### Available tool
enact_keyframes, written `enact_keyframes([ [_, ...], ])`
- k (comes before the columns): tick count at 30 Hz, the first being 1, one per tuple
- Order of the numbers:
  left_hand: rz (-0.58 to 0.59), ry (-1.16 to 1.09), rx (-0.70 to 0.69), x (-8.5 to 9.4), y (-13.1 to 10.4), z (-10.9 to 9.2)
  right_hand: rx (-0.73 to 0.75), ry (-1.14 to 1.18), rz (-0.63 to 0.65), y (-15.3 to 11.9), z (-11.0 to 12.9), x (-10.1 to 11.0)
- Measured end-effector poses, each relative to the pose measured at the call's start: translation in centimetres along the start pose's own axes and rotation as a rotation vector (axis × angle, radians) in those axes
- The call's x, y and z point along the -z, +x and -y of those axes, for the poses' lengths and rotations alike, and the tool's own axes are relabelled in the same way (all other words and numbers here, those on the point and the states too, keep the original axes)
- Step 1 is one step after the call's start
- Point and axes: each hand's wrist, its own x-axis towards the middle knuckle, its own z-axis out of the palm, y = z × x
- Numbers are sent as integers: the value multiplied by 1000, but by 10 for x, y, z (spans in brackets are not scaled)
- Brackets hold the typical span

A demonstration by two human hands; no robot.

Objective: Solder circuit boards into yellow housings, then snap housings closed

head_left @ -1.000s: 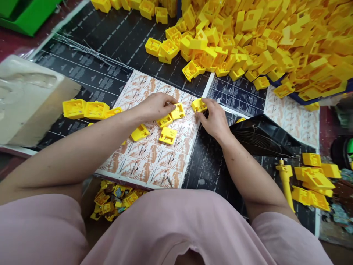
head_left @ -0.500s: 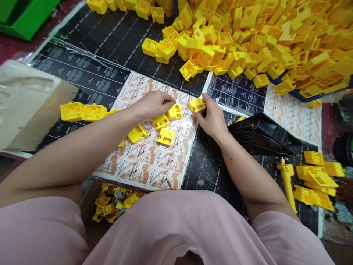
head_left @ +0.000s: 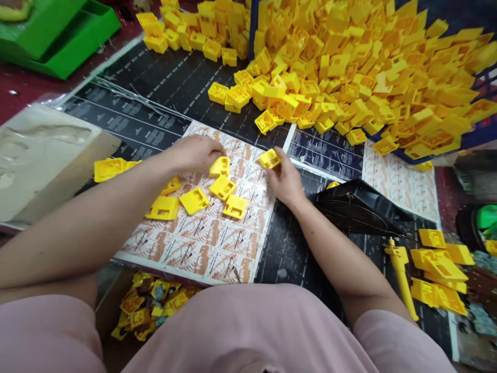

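Note:
My right hand (head_left: 286,178) pinches a small yellow plastic housing (head_left: 268,159) between thumb and fingers, just above the right edge of the patterned sheet (head_left: 194,264). My left hand (head_left: 198,154) has its fingers curled at the back of another yellow housing (head_left: 220,167), which it seems to grip; the fingertips are partly hidden. Close in front of it lie a housing with a speaker-hole grid (head_left: 222,187), a similar one (head_left: 235,206) and a tilted one (head_left: 194,201). Further housings (head_left: 163,208) sit partly behind my left forearm.
A large heap of yellow housings (head_left: 330,77) spills from a blue crate (head_left: 481,124). A black fan (head_left: 357,207), a yellow-handled tool (head_left: 399,274) and more housings (head_left: 438,261) are on the right. A pale block (head_left: 42,160) and green bins (head_left: 73,41) stand left. Below the table edge is a box of parts (head_left: 149,305).
My left hand has moved left, and the housing at its fingertips has shifted left with it. My right hand still holds its housing. The camera view has tilted up a little.

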Motion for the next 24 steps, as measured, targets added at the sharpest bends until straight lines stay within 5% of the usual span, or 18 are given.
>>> enact_keyframes([
  [3,-55,86,43,13,5,29,218,-6,124,15,38,-26],
  [6,-208,46,57,29,30,37,329,-140,17,64,60,-29],
  [10,-348,-85,82,44,91,18,61,-259,-274,164,55,3],
  [13,-256,-158,168,42,127,-2,-136,-322,-168,196,48,18],
  [17,-82,46,-93,19,113,-18,-128,-476,-75,146,48,12],
  [24,-42,161,-410,-22,-7,-37,174,-408,115,-6,10,22],
])
